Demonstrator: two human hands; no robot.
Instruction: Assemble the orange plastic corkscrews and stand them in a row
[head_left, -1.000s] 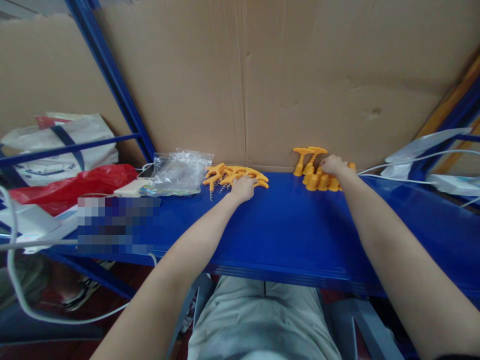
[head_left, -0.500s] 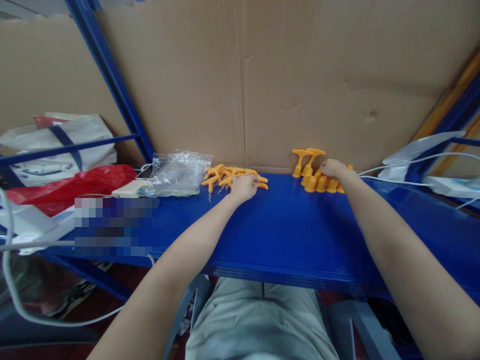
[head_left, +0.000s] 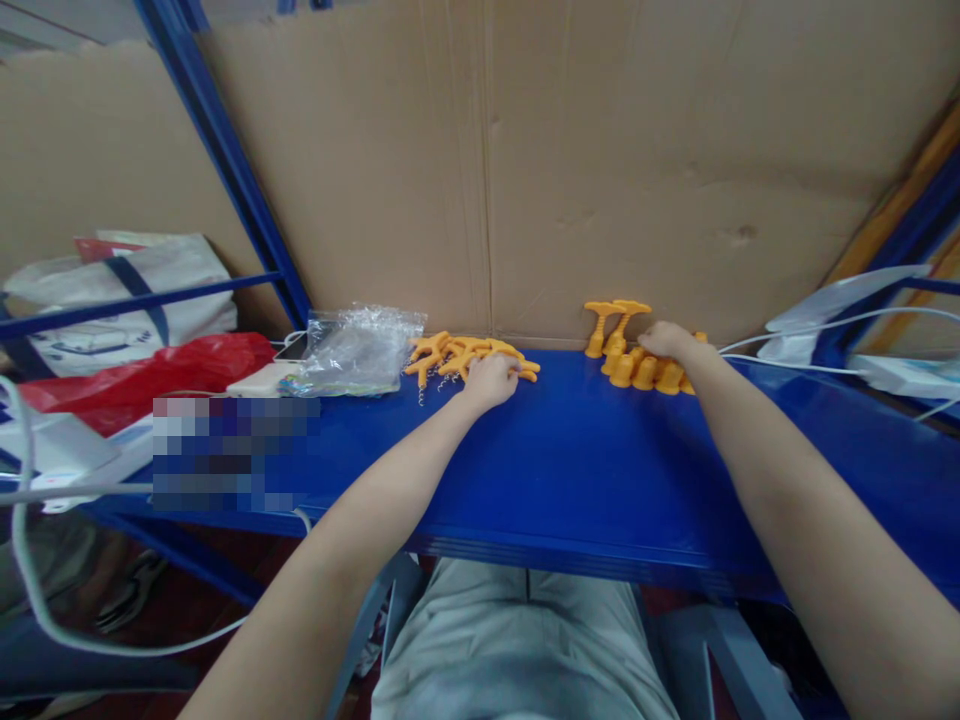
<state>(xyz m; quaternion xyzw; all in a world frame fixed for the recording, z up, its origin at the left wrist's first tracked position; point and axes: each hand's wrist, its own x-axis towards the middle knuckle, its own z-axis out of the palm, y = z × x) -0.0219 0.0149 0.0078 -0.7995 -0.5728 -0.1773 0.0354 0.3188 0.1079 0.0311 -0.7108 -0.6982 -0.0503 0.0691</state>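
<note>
My left hand [head_left: 493,382] is closed at the right end of a pile of orange corkscrews [head_left: 429,352], its fingers curled round one orange handle [head_left: 529,370]. Bare metal spirals poke out of the pile toward me. On the right, my right hand [head_left: 670,341] bends down over a cluster of orange bell-shaped bases [head_left: 643,373]. Its fingers are curled together, and what they grip is hidden behind the hand. Beside that cluster, two assembled corkscrews [head_left: 600,328] stand upright with their T-handles on top.
Clear plastic bags [head_left: 360,355] lie left of the pile, with a red plastic bag [head_left: 165,370] farther left. Cardboard [head_left: 525,170] walls the back of the blue table [head_left: 555,480]. White cables [head_left: 795,362] run along the right side.
The view has shifted very slightly. Both hands stay at their piles, with hardly any visible movement.
</note>
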